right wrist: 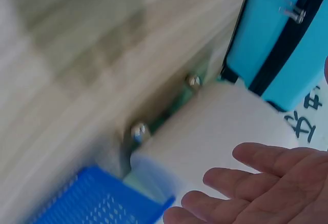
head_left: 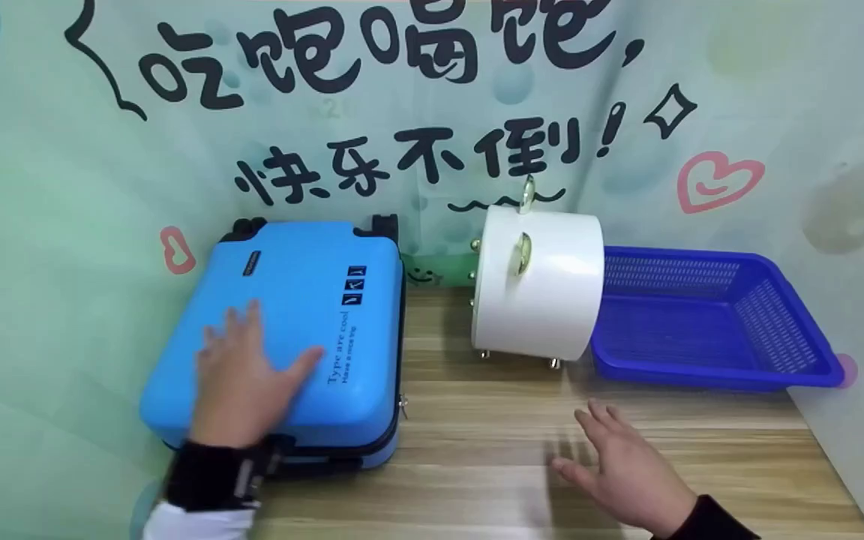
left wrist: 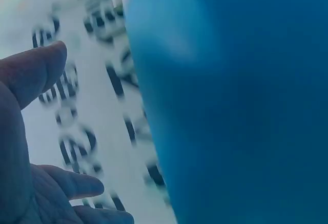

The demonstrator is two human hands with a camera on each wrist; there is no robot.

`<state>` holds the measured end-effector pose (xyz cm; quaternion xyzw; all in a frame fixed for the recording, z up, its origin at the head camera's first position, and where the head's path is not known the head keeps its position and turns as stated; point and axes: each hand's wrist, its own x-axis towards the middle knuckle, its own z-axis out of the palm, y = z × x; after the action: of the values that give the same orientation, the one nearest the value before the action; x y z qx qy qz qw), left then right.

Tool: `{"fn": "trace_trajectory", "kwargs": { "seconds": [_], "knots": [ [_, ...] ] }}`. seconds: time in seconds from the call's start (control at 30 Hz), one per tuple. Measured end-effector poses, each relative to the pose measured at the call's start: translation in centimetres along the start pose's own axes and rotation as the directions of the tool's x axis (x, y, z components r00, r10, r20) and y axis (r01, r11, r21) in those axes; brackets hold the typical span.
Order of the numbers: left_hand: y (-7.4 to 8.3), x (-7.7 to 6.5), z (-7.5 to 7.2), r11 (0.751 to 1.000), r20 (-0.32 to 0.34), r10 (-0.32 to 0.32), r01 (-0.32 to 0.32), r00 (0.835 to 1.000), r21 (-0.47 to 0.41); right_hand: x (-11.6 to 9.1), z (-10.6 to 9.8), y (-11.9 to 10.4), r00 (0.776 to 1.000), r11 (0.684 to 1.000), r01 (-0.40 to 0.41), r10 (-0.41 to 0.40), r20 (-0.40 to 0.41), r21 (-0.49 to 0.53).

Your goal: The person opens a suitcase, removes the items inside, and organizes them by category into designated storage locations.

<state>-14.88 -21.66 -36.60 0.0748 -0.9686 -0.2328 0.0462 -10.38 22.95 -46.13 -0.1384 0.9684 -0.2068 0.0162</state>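
Note:
A blue suitcase [head_left: 289, 300] lies flat on the wooden table at the left, its wheels toward the back wall. My left hand [head_left: 241, 375] is over its top with fingers spread; in the left wrist view a gap shows between the fingers [left wrist: 77, 183] and the blue shell [left wrist: 246, 111]. My right hand [head_left: 631, 476] hovers above the table at the front right, fingers extended, holding nothing. Beyond it stands a white drum-shaped container [head_left: 544, 292] with gold-coloured handles and small metal feet. The right wrist view shows this white container [right wrist: 220, 126] past my fingers [right wrist: 241, 183].
A dark blue plastic basket [head_left: 709, 382] with perforated sides sits right of the white container, close against it. Wood-grain table surface [head_left: 469, 450] runs between the suitcase and my right hand. A pale printed cloth [head_left: 417, 97] with black writing hangs behind.

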Motion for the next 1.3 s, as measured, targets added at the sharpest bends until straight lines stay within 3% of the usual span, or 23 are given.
{"fn": "trace_trajectory", "kwargs": {
  "seconds": [0.17, 0.3, 0.4, 0.5, 0.7, 0.87, 1.3],
  "knots": [
    [-5.8, 1.1, -1.6, 0.989, 0.067, -0.143, 0.142, 0.987, 0.03, -0.1, 1.3, -0.9, 0.999, 0.999, 0.011, -0.013, 0.033, 0.037],
    [-7.9, 1.0, -1.6, 0.986, 0.115, -0.161, 0.154, 0.98, 0.063, 0.6, 2.1, -1.8, 0.998, 0.998, 0.009, -0.013, 0.069, 0.068],
    [-8.0, 0.8, -1.3, 0.985, 0.091, -0.158, 0.15, 0.983, 0.088, 1.5, 2.5, -2.6, 0.995, 0.995, 0.009, -0.018, 0.095, 0.095],
    [-7.9, 0.7, -0.7, 0.982, 0.027, -0.159, 0.155, 0.987, 0.108, 3.1, 3.2, -3.7, 0.992, 0.991, 0.039, -0.053, 0.11, 0.132],
    [-7.6, 0.3, 0.3, 0.981, -0.093, -0.152, 0.162, 0.984, 0.11, 8.2, 5.7, -7.0, 0.975, 0.962, 0.156, -0.187, 0.122, 0.224],
    [-7.8, 0.0, 0.8, 0.982, -0.128, -0.156, 0.168, 0.979, 0.086, 11.3, 7.6, -9.5, 0.964, 0.963, 0.161, -0.201, 0.177, 0.216],
    [-7.3, 0.0, 1.1, 0.978, -0.15, -0.18, 0.193, 0.972, 0.077, 13.5, 9.5, -11.4, 0.959, 0.964, 0.198, -0.228, 0.166, 0.179]
  ]
}}
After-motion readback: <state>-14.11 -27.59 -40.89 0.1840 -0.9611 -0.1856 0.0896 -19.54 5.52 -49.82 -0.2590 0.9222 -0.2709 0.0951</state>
